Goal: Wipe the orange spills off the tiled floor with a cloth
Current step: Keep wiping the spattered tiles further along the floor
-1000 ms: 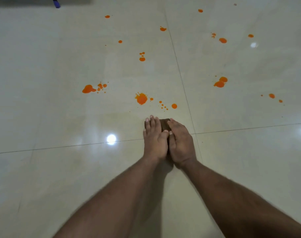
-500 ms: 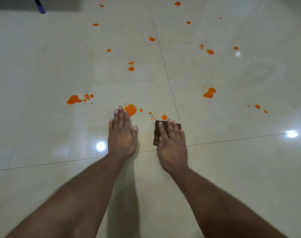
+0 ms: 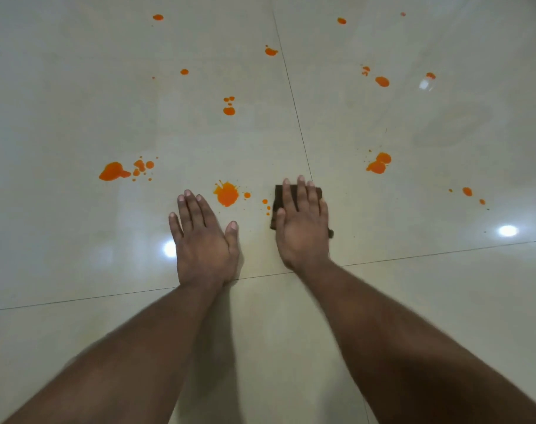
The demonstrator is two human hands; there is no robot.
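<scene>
My right hand [image 3: 302,228] lies flat on a folded dark brown cloth [image 3: 278,195], pressing it to the glossy cream tiled floor [image 3: 77,102]. Only the cloth's far and left edges show past my fingers. My left hand [image 3: 204,237] rests flat on the bare tile with fingers spread, holding nothing. A starburst orange spill [image 3: 227,194] sits just beyond my left fingertips, and small orange drops [image 3: 265,203] lie right beside the cloth's left edge. More orange spills lie at the left [image 3: 113,172], the right [image 3: 378,163] and farther away [image 3: 229,111].
Dark grout lines cross the floor, one running away from me [image 3: 291,96] and one across under my wrists [image 3: 444,251]. Bright lamp reflections [image 3: 508,231] shine on the tiles. Small orange drops [image 3: 467,191] dot the far right.
My hands were together on the cloth a second ago. The left hand has since moved off to the left onto bare tile, and the right hand has pushed the cloth forward over an orange drop.
</scene>
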